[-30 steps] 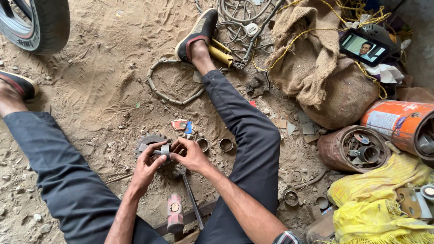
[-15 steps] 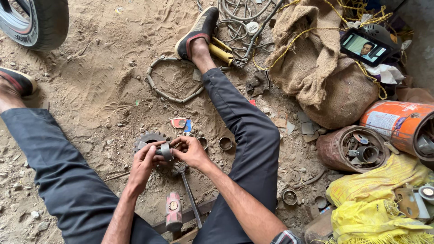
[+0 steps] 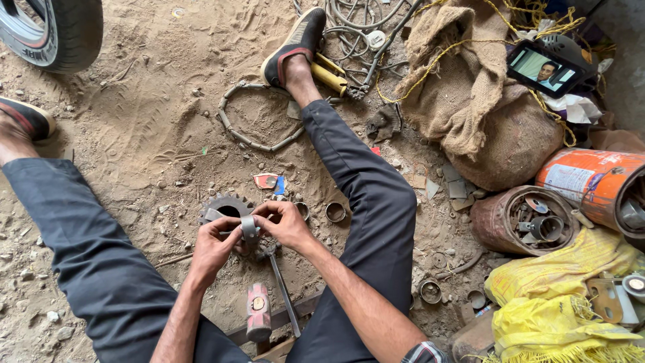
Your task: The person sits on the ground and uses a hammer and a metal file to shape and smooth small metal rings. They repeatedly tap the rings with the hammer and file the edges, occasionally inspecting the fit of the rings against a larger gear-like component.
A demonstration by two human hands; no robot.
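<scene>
Hands barely shifted; left hand (image 3: 216,243), right hand (image 3: 285,223) both pinching metal ring (image 3: 249,227); gear (image 3: 226,206) just beside.

I count two hands: my left hand (image 3: 213,247) and my right hand (image 3: 285,225), sharing one small grey metal ring (image 3: 249,228). At twelve o'clock of them lies one dark toothed steel gear (image 3: 225,205). At three o'clock sit two loose metal rings (image 3: 335,212). At six o'clock, one red-headed hammer (image 3: 258,312). At ten o'clock, one black rubber tyre (image 3: 57,30). At two o'clock, one brown burlap sack (image 3: 484,101).
</scene>
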